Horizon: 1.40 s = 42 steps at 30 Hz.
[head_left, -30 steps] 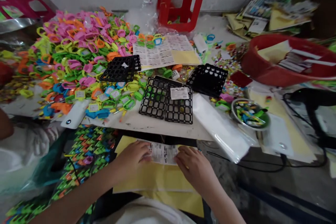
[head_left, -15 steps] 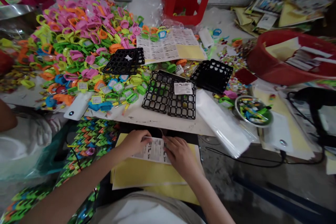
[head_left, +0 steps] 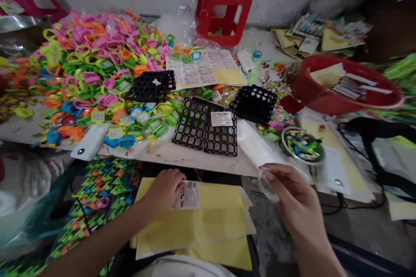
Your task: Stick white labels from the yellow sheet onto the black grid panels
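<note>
My left hand (head_left: 165, 188) rests on a yellow backing sheet (head_left: 208, 220), fingers curled together at the edge of a printed label (head_left: 189, 195). Beneath it lie more yellow sheets, fanned out over my lap. Out to the right, my right hand (head_left: 295, 201) pinches a curled, translucent label (head_left: 269, 187) between thumb and fingers; its print does not show. Behind that hand a stack of clear plastic bags (head_left: 258, 143) lies on the table. Farther forward are black grid trays (head_left: 206, 138), one bearing a white printed label (head_left: 222, 118).
A big heap of colourful plastic toy watches (head_left: 97, 47) covers the table's left. A red basin (head_left: 312, 91), a metal bowl (head_left: 286, 138) of small parts and white power banks (head_left: 89, 142) stand around. A red stool (head_left: 224, 39) is at the wall. Part of another person shows at far left.
My right hand has left the sheet and moved right with a label peeled from it. Only the left-hand label shows on the sheet now. My left hand stays there. The view has shifted slightly.
</note>
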### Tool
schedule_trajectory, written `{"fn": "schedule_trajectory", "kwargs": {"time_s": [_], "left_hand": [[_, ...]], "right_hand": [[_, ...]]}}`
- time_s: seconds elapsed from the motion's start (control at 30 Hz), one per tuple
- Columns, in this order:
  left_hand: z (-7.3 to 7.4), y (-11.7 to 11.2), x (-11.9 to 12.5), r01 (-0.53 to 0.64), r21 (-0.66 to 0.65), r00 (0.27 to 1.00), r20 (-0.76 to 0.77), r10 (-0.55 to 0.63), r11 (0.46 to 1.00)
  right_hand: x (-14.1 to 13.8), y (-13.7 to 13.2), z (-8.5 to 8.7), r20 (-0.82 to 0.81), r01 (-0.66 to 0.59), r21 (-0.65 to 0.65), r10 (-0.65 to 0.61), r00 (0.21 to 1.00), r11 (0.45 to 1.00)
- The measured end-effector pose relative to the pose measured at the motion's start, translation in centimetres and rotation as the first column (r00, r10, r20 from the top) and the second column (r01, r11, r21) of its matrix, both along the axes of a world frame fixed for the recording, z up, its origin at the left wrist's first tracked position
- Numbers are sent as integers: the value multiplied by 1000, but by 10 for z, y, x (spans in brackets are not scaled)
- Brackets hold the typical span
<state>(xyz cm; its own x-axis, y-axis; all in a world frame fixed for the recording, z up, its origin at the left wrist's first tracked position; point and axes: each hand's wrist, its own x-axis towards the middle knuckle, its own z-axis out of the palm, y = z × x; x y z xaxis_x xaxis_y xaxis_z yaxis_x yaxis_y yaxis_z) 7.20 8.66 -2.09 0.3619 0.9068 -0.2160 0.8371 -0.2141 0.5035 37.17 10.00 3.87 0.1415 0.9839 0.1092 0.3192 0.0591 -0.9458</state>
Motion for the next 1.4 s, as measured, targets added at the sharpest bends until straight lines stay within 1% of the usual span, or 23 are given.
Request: {"fn": "schedule_trajectory", "kwargs": {"time_s": [0.07, 0.13, 0.17, 0.2, 0.23, 0.3, 0.33, 0.37, 0.4, 0.43, 0.5, 0.57, 0.67, 0.73, 0.87, 0.9, 0.97, 1.03, 1.1, 1.17, 1.23, 1.33, 1.4], "left_hand": [[14, 6, -1, 1, 64, 997, 75, -6, 998], [30, 23, -4, -72, 74, 971, 232, 53, 995], [36, 37, -6, -135, 62, 940, 324, 108, 989], [42, 54, -7, -211, 36, 890, 419, 177, 977], [46, 72, -8, -288, -7, 822, 511, 251, 958], [46, 112, -8, -403, -131, 651, 655, 384, 906], [44, 131, -7, -426, -188, 580, 694, 427, 885], [40, 148, -5, -439, -218, 539, 712, 450, 872], [35, 163, -3, -443, -226, 528, 717, 456, 868], [31, 175, 0, -443, -213, 538, 713, 448, 871], [22, 189, 4, -441, -182, 565, 705, 429, 879], [18, 196, 8, -423, -191, 551, 722, 419, 886], [19, 198, 9, -390, -174, 538, 753, 378, 904], [22, 198, 9, -409, -120, 577, 734, 358, 905], [25, 201, 9, -494, 25, 700, 604, 380, 869], [24, 202, 8, -504, 54, 717, 583, 382, 862], [20, 205, 7, -515, 75, 712, 591, 378, 854], [15, 207, 5, -515, 59, 680, 635, 366, 855], [10, 209, 3, -509, 37, 651, 670, 356, 860], [7, 209, 0, -496, 24, 644, 681, 349, 868], [7, 208, -2, -487, 24, 659, 666, 349, 873], [10, 203, -4, -477, 27, 715, 594, 369, 879], [14, 199, -4, -472, 36, 748, 544, 379, 881]], "right_hand": [[-14, 30, 13, 113, -58, 33, 54, 992, 998], [-37, 64, 15, 218, -127, 52, 113, 969, 991], [-50, 81, 13, 248, -148, 48, 132, 960, 988], [-63, 98, 8, 256, -171, 29, 158, 953, 985], [-76, 113, 3, 257, -180, 19, 170, 951, 983], [-97, 138, -9, 268, -183, 23, 170, 948, 983], [-105, 147, -14, 269, -177, 35, 162, 949, 984], [-110, 155, -19, 264, -175, 44, 157, 952, 984], [-114, 160, -23, 251, -173, 50, 156, 955, 984], [-116, 165, -26, 232, -174, 51, 157, 960, 984], [-116, 171, -31, 199, -172, 43, 160, 967, 984], [-114, 176, -34, 190, -158, 40, 148, 971, 987], [-112, 182, -37, 197, -142, 50, 130, 972, 989], [-113, 185, -38, 194, -133, 61, 119, 974, 989], [-116, 191, -40, 155, -137, 37, 130, 979, 990], [-116, 192, -40, 151, -145, 25, 139, 979, 989], [-115, 194, -41, 158, -151, 13, 148, 976, 988], [-114, 195, -41, 211, -146, 20, 138, 968, 989], [-112, 197, -42, 305, -140, 38, 122, 944, 989], [-111, 199, -43, 399, -151, 58, 116, 910, 987], [-111, 201, -45, 472, -181, 92, 117, 874, 979], [-111, 202, -46, 583, -225, 161, 92, 808, 961], [-112, 202, -45, 636, -232, 180, 67, 769, 956]]}}
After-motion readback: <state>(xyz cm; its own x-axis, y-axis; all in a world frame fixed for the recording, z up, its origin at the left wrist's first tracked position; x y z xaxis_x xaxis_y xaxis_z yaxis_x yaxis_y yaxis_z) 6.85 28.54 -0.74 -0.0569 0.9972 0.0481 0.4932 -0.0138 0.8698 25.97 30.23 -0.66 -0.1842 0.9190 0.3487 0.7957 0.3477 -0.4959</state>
